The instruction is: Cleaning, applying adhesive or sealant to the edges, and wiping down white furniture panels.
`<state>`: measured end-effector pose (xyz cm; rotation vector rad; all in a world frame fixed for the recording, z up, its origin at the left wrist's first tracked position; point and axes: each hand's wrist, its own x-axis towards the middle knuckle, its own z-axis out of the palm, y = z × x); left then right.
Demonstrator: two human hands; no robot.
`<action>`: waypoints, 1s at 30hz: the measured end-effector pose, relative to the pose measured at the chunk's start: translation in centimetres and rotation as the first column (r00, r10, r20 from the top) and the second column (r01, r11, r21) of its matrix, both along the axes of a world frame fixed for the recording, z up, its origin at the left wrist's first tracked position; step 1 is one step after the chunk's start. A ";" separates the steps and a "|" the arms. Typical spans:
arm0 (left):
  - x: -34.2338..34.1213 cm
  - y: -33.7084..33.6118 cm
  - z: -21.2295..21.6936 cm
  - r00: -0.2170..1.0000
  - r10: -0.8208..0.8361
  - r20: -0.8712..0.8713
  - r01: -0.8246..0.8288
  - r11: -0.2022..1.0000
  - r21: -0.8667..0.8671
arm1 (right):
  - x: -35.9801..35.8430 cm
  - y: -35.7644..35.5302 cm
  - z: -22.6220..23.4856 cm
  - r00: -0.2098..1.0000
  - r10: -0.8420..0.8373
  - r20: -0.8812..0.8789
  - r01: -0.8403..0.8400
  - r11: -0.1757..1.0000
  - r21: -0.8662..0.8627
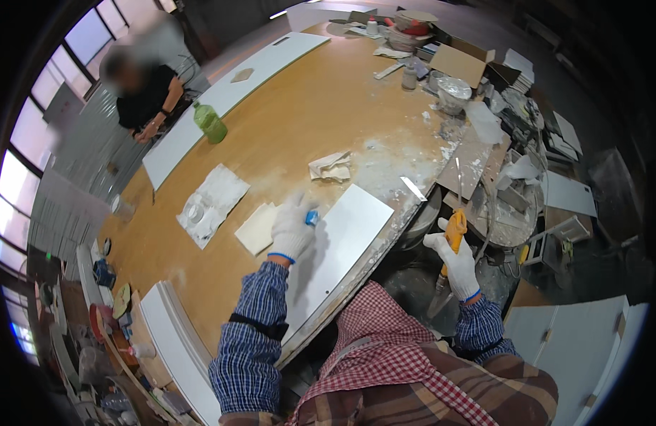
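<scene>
Workshop table (pixel 292 128) dusted with white powder: left hand (pixel 292 231), gloved, pinches a small blue object (pixel 311 217) over the white panel (pixel 335 248) at the near edge, right hand (pixel 456 259) clenches an orange-handled trowel (pixel 452 238) off-table; panel looks bare, work apparently early.

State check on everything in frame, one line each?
left hand: gloved, resting on the white panel, gripping a small blue object
right hand: gloved, gripping orange-handled tool
white panel: flat at table edge
green bottle: upright
crumpled rag: lying loose
</scene>
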<state>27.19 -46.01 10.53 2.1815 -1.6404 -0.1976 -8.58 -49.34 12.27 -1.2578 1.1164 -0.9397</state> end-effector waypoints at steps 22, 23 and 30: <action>-5.0 -15.2 -2.8 0.876 -0.446 0.184 0.452 0.892 0.010 | -5.6 -3.0 -1.9 0.998 0.057 0.028 -0.064 0.938 0.340; -8.0 -15.4 -2.3 0.842 -0.510 0.177 0.499 0.860 0.103 | -5.7 -3.3 -2.1 0.998 0.063 0.031 -0.070 0.935 0.349; -21.7 -17.5 -10.2 0.866 -0.368 0.339 0.387 0.922 0.014 | -7.0 -2.7 -3.0 0.996 0.042 0.072 -0.058 0.972 0.228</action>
